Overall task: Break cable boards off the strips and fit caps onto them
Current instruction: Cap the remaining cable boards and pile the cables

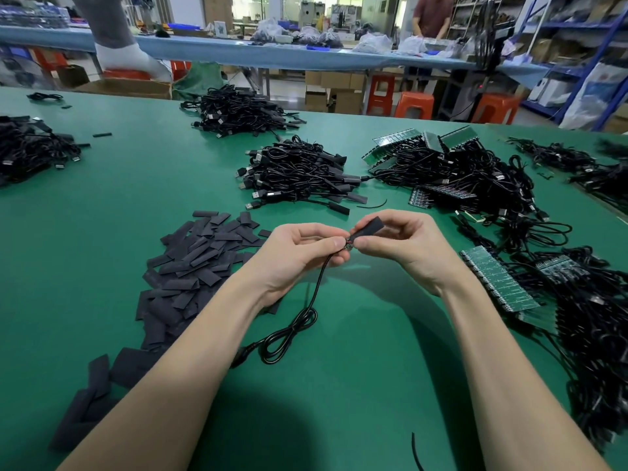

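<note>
Head view: capping step.
Left hand (306, 248): pinched board (347, 245).
Right hand (404, 241): gripped cap (368, 227), touching board; best slid on straight.

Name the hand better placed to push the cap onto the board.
Right hand, probably: it already pinches the cap at the board, which the left hand holds by its cable.

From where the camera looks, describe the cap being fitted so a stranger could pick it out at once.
On the green table, find the two hands at the middle. The right hand pinches one black cap against the cable end held by the left hand. Unlike the loose caps piled left, it is lifted off the table.
</note>
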Motion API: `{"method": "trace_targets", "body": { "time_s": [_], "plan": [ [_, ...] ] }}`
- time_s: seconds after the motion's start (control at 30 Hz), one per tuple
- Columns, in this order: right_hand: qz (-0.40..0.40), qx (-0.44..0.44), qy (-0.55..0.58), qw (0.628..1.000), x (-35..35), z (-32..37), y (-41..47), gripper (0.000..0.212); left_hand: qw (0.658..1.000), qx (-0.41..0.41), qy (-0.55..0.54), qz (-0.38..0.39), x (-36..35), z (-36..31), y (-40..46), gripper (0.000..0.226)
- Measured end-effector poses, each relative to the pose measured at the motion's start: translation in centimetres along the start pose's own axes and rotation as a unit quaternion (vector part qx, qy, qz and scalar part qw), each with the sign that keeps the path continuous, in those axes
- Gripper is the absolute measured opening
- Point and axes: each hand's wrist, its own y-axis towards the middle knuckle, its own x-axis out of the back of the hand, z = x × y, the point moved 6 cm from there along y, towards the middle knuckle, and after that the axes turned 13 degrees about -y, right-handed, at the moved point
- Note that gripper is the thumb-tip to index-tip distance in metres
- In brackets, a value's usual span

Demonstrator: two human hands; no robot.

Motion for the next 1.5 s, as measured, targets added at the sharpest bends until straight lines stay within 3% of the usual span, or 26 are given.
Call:
{"method": "trace_targets", "body": {
  "time_s": [0.13,0.23,0.5,0.87,1.0,1.1,1.5],
  "plan": [
    [-0.052,-0.045,0.063,0.996,-0.9,-1.0,0.0,0.02,0.999,-0.026,-0.009,-0.019,-0.5,0.2,-0.1,0.006],
    [-0.088,-0.091,0.152,0.98,-0.7,-1.9,0.0,0.016,0.994,-0.075,0.078,-0.022,-0.7,-0.5,-0.1,0.013],
    [-0.061,-0.141,0.211,0.965,-1.6,-2.6,-0.2,0.014,0.975,-0.145,0.17,-0.013,-0.7,-1.2,-0.5,0.013],
    [-0.012,-0.16,0.206,0.965,-2.7,-2.7,-0.3,0.014,0.973,-0.152,0.173,-0.002,-0.5,-1.3,-0.2,0.013],
    [-0.078,-0.099,0.191,0.973,-2.4,-1.8,0.1,0.038,0.982,-0.149,0.11,-0.025,-0.1,-0.9,0.1,0.011],
    [-0.125,-0.078,0.2,0.969,-2.3,-1.4,0.3,0.029,0.983,-0.15,0.098,-0.037,0.1,-0.8,0.2,0.011],
    [-0.164,-0.109,0.214,0.957,-2.8,-2.1,0.2,0.019,0.982,-0.127,0.126,-0.059,0.7,-0.3,0.5,0.012]
  ]
}}
